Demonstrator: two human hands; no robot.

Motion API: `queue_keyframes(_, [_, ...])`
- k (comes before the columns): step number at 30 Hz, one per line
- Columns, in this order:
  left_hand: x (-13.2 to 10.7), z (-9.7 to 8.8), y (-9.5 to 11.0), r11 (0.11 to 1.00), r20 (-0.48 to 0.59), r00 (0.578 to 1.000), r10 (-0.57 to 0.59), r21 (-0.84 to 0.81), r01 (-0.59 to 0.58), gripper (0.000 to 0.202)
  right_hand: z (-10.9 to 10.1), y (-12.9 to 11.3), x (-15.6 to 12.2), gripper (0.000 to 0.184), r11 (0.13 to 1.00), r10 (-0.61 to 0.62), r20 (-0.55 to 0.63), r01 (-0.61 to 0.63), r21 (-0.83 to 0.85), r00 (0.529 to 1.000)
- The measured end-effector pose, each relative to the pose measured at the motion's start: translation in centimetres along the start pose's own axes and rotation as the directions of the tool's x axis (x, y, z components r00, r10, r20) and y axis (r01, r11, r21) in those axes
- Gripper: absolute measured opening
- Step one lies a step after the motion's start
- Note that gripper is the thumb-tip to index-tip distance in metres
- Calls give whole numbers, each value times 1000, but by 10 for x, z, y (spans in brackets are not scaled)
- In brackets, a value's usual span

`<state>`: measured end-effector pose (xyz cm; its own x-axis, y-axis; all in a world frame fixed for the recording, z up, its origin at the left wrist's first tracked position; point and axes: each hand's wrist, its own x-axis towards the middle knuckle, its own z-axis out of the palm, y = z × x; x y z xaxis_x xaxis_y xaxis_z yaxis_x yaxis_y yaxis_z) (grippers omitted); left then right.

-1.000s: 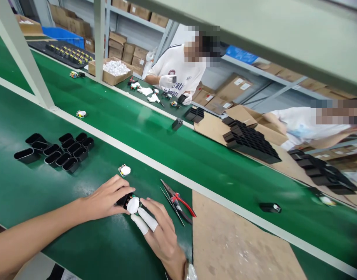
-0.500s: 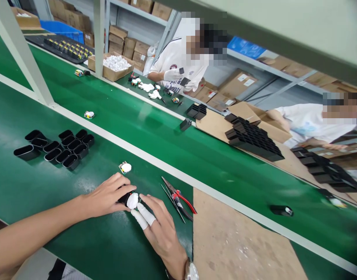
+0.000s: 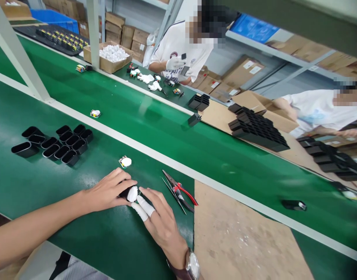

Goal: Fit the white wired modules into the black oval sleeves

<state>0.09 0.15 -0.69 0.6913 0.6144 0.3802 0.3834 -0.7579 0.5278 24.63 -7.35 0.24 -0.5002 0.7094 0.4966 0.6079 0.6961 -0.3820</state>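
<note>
My left hand (image 3: 112, 190) is closed around a black oval plastic case (image 3: 125, 193) lying on its side just above the green bench. At the case's open end sits a small circuit board with a white pad (image 3: 133, 194), partly inside it as far as I can see. My right hand (image 3: 155, 212), with white finger cots on two fingers, has its fingertips on the board; its edge is mostly hidden by them. Behind my left hand lies another circuit board with a white pad (image 3: 125, 161). Several empty black cases (image 3: 63, 144) stand open end up at the left.
Red-handled pliers (image 3: 182, 192) and tweezers (image 3: 174, 195) lie right of my hands, beside a cardboard sheet (image 3: 239, 229). A rail (image 3: 155, 157) borders the green conveyor belt (image 3: 172, 140), which carries boards and a black case (image 3: 294, 205). Two people work across it.
The board's white pad looks narrower and sits closer to the case in my left hand. On the belt, boards and cases have moved right. The camera view has shifted slightly.
</note>
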Motion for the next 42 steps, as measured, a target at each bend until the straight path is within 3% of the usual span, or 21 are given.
queue_keyframes(7, [-1,0,3,999,27,1000,2,-46,-1,44,5,-2,2,40,1000,7,9,-7,-23,1000])
queue_keyframes(14, [1,3,1,972,76,993,-94,-208,108,45,9,-12,22,38,997,74,10,-74,15,997])
queue_keyframes(18, [0,3,0,960,97,990,-104,-248,126,44,3,-5,25,32,996,66,-19,-65,57,998])
queue_keyframes(20, [-3,2,0,950,119,984,-131,-268,158,50,-4,4,21,35,995,95,-70,-96,-7,993])
queue_keyframes(23, [-7,-1,1,935,148,968,-201,-264,235,56,-16,22,8,39,941,200,-167,-237,-243,965])
queue_keyframes(26, [-10,-5,3,929,175,957,-233,-249,272,60,-19,35,-10,35,847,227,-144,-268,-458,963])
queue_keyframes(30, [-9,-11,5,939,149,970,-192,-258,225,67,-12,32,-30,39,833,230,-47,-221,-506,972])
queue_keyframes(34, [-9,-18,4,941,145,973,-178,-264,211,74,-9,27,-38,33,793,232,-69,-230,-564,970])
queue_keyframes(37, [-9,-18,4,926,173,965,-197,-291,241,72,-11,23,-33,30,807,210,-85,-222,-547,974])
queue_keyframes(42, [-8,-10,4,919,188,960,-208,-298,257,63,-18,-5,-10,30,916,203,-77,-217,-337,976])
